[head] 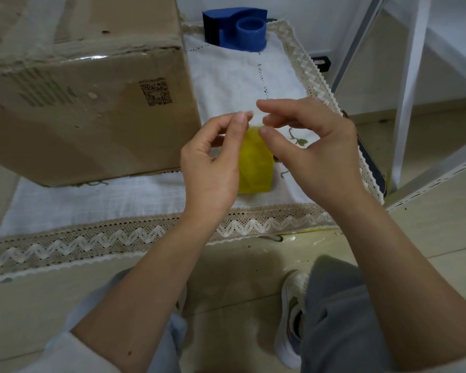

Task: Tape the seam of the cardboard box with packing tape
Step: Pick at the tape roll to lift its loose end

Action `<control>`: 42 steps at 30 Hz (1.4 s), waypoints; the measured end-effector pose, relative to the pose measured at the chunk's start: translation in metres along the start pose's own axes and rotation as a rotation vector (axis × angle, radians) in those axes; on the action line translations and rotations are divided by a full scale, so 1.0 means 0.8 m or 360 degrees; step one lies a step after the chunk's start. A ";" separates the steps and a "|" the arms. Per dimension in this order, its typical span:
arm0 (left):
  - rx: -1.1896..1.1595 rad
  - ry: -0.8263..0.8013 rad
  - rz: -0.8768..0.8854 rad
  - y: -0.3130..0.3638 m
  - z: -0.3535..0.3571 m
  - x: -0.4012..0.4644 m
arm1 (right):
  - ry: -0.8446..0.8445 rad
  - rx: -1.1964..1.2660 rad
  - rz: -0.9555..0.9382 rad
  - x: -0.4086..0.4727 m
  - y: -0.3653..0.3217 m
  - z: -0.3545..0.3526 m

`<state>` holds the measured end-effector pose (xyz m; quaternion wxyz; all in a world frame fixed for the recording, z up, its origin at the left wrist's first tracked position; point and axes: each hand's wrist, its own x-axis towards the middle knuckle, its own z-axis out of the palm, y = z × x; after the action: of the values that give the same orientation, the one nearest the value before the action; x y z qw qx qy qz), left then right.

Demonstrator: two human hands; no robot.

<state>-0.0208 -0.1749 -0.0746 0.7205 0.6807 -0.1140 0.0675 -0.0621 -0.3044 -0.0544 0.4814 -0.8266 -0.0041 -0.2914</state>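
Observation:
A large brown cardboard box (86, 90) with a printed QR code stands at the left on a white cloth; clear tape shines along its top front edge. A short strip of yellow packing tape (256, 162) hangs between my hands above the cloth. My left hand (213, 162) pinches the strip's upper left corner with thumb and forefinger. My right hand (310, 146) pinches its upper right corner. A blue tape dispenser (237, 28) sits at the back of the cloth, with no roll visible on its hub.
The white cloth (105, 200) with a lace zigzag border covers a low surface whose front edge is near my knees. White metal shelf legs (409, 84) rise at the right. My shoe (293, 313) rests on the tiled floor below.

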 end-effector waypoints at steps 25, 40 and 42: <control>-0.0011 -0.0140 0.0164 -0.003 -0.014 -0.004 | 0.0031 -0.0279 -0.0170 0.002 0.006 -0.005; 0.0110 -0.0118 0.0228 -0.002 -0.015 0.000 | 0.0109 -0.0594 -0.0456 0.002 0.018 -0.008; 0.0183 -0.0111 0.0303 -0.002 -0.014 0.000 | 0.0092 -0.0575 -0.0416 0.001 0.018 -0.009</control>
<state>-0.0193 -0.1635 -0.0768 0.6661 0.7090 -0.1991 0.1183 -0.0605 -0.3177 -0.0627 0.2835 -0.8833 -0.0451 -0.3708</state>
